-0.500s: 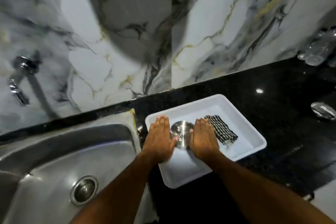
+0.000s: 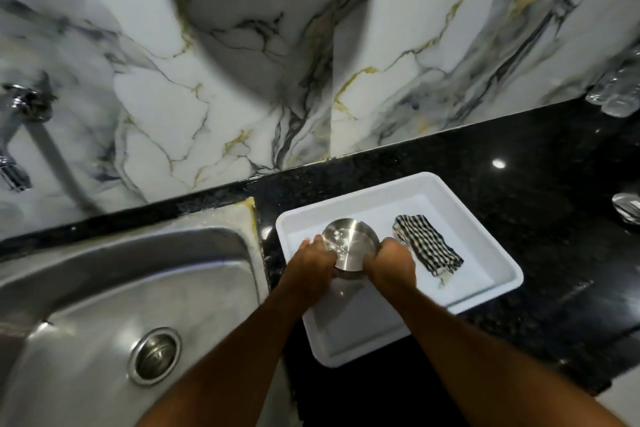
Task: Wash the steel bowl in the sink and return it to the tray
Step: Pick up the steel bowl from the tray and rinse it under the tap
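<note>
A black speckled counter runs under a marbled wall, with a steel sink set in at its left end. The white tray sits on the counter beside the sink. My left hand and right hand clasp the bowl from both sides over the tray's left part; a checked cloth lies toward its right edge. My fingers hide the bowl's base, and the tap is blurred.
</note>
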{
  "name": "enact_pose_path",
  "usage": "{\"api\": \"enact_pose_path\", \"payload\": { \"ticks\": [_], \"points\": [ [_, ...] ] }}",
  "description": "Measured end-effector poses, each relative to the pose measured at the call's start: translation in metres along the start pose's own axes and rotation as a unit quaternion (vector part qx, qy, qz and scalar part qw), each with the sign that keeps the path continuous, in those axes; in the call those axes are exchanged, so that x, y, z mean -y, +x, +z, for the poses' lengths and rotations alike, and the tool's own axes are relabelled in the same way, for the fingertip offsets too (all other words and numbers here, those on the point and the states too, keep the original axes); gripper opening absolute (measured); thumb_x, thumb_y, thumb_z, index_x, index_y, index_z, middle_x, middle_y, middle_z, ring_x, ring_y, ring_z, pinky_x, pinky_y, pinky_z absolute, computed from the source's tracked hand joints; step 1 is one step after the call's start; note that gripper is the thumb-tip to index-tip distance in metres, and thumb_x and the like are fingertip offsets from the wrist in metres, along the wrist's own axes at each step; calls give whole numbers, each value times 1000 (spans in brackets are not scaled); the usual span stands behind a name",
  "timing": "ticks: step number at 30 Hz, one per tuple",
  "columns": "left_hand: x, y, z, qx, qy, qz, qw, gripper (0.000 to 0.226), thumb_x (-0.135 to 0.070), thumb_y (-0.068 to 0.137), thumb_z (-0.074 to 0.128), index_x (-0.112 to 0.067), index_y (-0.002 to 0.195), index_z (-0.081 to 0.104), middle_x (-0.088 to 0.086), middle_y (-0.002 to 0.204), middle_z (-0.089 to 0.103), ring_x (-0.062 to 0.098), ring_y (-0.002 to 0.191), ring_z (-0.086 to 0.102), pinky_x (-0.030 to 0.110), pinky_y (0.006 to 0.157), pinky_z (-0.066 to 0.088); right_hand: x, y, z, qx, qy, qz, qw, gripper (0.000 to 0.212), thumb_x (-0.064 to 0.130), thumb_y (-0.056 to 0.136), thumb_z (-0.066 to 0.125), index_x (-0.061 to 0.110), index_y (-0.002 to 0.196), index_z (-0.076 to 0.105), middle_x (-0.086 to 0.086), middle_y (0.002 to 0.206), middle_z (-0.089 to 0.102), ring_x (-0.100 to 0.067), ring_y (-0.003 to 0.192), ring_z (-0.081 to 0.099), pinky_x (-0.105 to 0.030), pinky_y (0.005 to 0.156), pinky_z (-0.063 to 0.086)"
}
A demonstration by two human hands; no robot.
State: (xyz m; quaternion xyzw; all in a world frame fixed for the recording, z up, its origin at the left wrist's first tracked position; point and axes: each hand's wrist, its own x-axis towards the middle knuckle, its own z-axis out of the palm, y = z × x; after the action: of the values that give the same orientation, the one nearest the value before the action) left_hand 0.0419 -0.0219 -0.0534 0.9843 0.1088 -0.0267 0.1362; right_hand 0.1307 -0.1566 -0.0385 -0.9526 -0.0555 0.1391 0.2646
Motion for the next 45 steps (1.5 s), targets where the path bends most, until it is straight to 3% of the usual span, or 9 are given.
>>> {"api": "enact_pose_path", "payload": {
  "ticks": [5, 9, 13, 16, 21, 28, 35, 40, 45],
  "points": [
    [32, -25, -52, -59, -21, 23, 998, 28, -22, 93, 58, -4, 113, 64, 27, 142, 45, 36, 133, 41, 38, 116, 17, 37, -14, 1, 16, 228, 24, 973, 24, 29, 88, 63, 7, 98, 59, -15, 97, 70, -33, 87, 70, -47, 76, 62],
    [74, -55, -120, -102, -5, 33, 994, 27, -23, 93, 59, -5, 113, 64, 23, 142, 47, 34, 132, 44, 38, 117, 21, 108, -32, -1, 60, 389, 34, 919, 16, 25, 85, 66, 12, 89, 58, -14, 92, 68, -24, 66, 70, -43, 49, 63],
    [132, -111, -187, -135, -6, 9, 991, 22, -22, 89, 66, -4, 102, 67, 20, 119, 60, 35, 109, 56, 37, 96, 40, 190, -73, 18, 160, 489, 18, 858, 16, 10, 83, 57, 14, 98, 64, -16, 76, 59, -20, 56, 55, -52, 61, 62],
    [180, -160, -227, -151, -13, -10, 988, 19, -21, 87, 69, -5, 96, 68, 16, 110, 61, 30, 102, 58, 34, 88, 45, 250, -116, 44, 234, 536, 13, 811, 13, 9, 87, 54, 14, 85, 66, -17, 84, 59, -25, 70, 58, -57, 70, 60],
    [245, -219, -249, -155, 1, -30, 987, 20, -22, 87, 70, -7, 99, 68, 14, 114, 61, 29, 101, 60, 33, 87, 47, 313, -177, 89, 359, 581, 23, 730, 30, 20, 101, 40, 21, 122, 60, -17, 116, 64, -38, 99, 65, -55, 64, 62],
    [316, -251, -257, -185, -42, -89, 978, 36, -34, 86, 70, -14, 116, 68, 11, 113, 74, 26, 102, 68, 31, 88, 52, 354, -201, 138, 358, 571, 31, 738, 41, 12, 100, 40, 24, 137, 51, -14, 123, 62, -39, 100, 66, -52, 59, 62],
    [345, -209, -283, -295, -212, -252, 897, 13, -40, 77, 79, -30, 79, 71, -14, 65, 69, -10, 54, 58, 10, 53, 40, 364, -193, 174, 346, 577, 75, 736, 52, 1, 91, 42, 27, 135, 53, -11, 112, 64, -44, 97, 67, -57, 63, 61],
    [330, -174, -269, -340, -211, -331, 855, 36, -50, 69, 82, -23, 57, 61, -9, 53, 62, 10, 52, 61, 21, 45, 39, 363, -178, 190, 339, 590, 108, 725, 58, 0, 91, 40, 30, 139, 49, -15, 115, 61, -45, 95, 65, -59, 65, 61],
    [318, -155, -261, -371, -124, -371, 842, 31, -41, 82, 69, -14, 67, 66, -1, 57, 63, 14, 49, 55, 23, 45, 39, 377, -172, 207, 357, 592, 108, 714, 56, -1, 89, 40, 31, 133, 54, -17, 126, 59, -44, 100, 65, -57, 65, 61]
  ]
}}
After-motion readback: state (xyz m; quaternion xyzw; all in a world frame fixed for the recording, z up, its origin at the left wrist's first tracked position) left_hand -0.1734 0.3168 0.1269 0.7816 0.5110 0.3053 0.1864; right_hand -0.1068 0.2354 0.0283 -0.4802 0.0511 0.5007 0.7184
